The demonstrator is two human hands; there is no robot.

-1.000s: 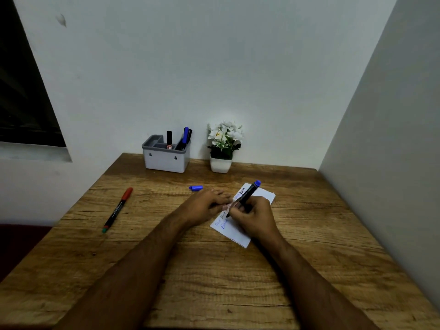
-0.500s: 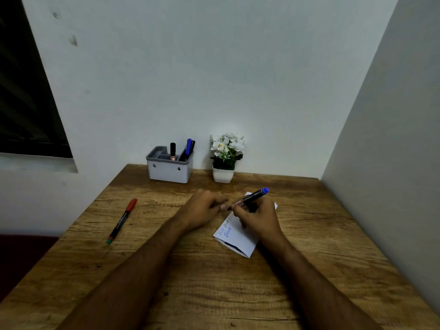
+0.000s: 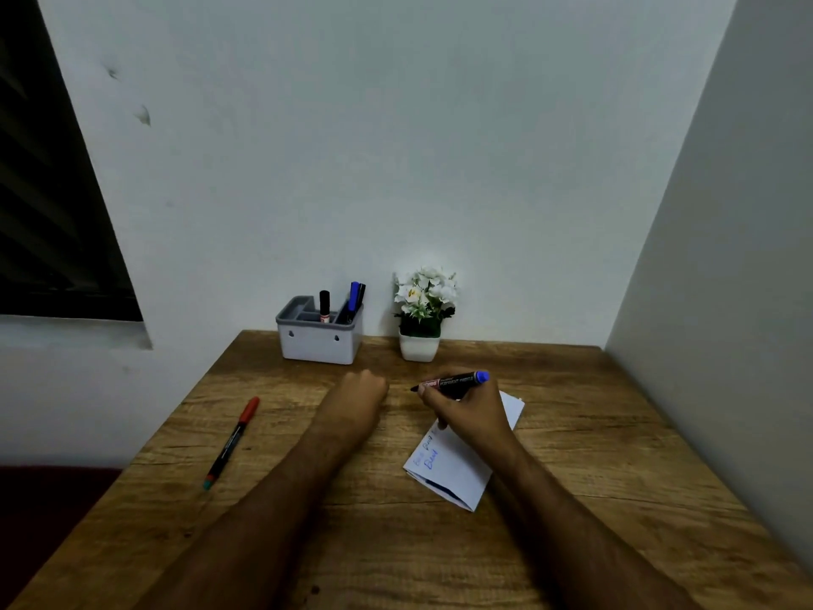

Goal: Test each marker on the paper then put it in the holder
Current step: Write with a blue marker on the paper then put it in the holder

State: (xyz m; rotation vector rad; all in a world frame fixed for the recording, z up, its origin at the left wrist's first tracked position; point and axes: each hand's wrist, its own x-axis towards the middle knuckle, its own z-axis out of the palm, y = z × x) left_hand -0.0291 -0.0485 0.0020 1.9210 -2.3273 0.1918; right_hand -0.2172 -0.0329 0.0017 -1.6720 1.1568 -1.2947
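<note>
Two bare forearms, no sleeves; left hand (image 3: 361, 389), right hand (image 3: 467, 411) ungloved, no rings visible.

Wooden table (image 3: 594, 442) set in a corner, pale scuffed wall (image 3: 352, 147) behind, grey wall (image 3: 739, 257) at right, dark window (image 3: 48, 213) at left, dim light

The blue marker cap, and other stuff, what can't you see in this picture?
Head view only:
- The cap is not visible; the closed left hand may cover it.
- Blue marker: its middle is hidden by the right hand.
- Paper: the far part is under that hand; the writing is too small to read.
- Holder: its walls hide the markers' lower ends.
</note>
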